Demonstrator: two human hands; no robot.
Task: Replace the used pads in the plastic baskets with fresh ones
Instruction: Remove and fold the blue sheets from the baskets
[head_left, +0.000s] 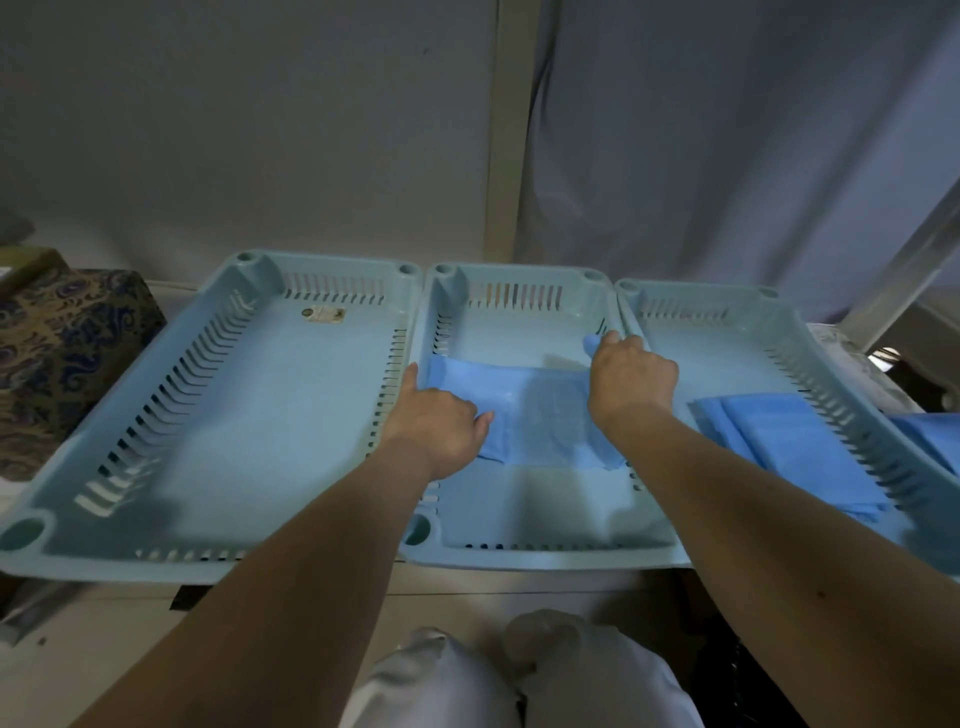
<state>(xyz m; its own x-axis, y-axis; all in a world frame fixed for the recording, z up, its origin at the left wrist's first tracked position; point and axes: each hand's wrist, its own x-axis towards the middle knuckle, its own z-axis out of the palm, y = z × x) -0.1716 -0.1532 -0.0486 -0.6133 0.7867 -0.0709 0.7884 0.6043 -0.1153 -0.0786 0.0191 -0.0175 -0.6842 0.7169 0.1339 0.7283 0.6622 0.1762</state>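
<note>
Three pale blue plastic baskets stand side by side on a counter: the left basket (218, 558), the middle basket (519, 556) and the right basket (769, 306). A blue pad (540, 415) lies partly unfolded across the middle basket. My left hand (436, 423) grips the pad's left edge by the basket's left wall. My right hand (631, 376) pinches a far right corner of the pad, lifted toward the basket's back right. A folded blue pad (779, 441) lies in the right basket. The left basket holds no pad.
A patterned brown and blue box (67, 343) stands left of the baskets. More blue material (935, 436) shows past the right basket's edge. A wall and a grey curtain (727, 156) rise close behind. My white-clad knees (519, 680) are below the counter edge.
</note>
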